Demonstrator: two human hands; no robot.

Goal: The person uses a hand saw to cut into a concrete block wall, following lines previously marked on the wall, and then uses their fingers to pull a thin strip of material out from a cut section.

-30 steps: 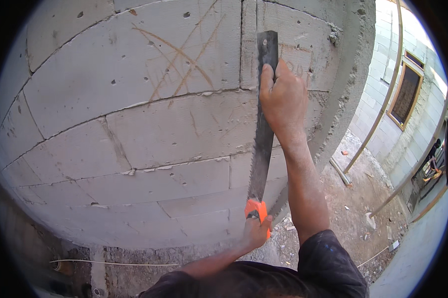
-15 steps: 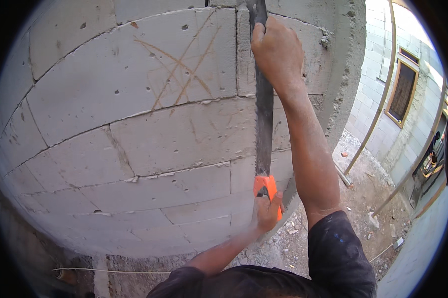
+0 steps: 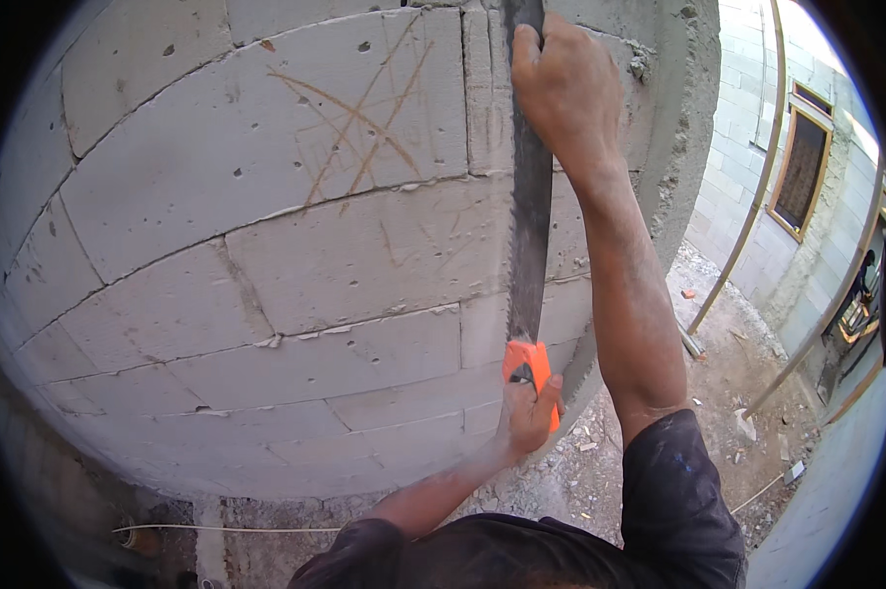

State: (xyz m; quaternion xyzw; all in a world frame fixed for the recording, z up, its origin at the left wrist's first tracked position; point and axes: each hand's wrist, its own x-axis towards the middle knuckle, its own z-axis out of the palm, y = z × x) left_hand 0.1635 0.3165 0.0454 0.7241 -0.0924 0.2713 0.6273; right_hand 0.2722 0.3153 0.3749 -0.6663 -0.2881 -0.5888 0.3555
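Forearm rose steeply, right hand clamped on saw near top of view; left hand low, wrapped around orange handle. Dark blade, toothed along left edge, stood near-upright in front of pale block wall.

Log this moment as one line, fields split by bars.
left hand: holding orange handle | right hand: gripping upper saw blade | toothed edge: facing left | block wall: behind blade

Dusty brown ground with scattered pale chips, a small reddish fragment and a whitish chunk
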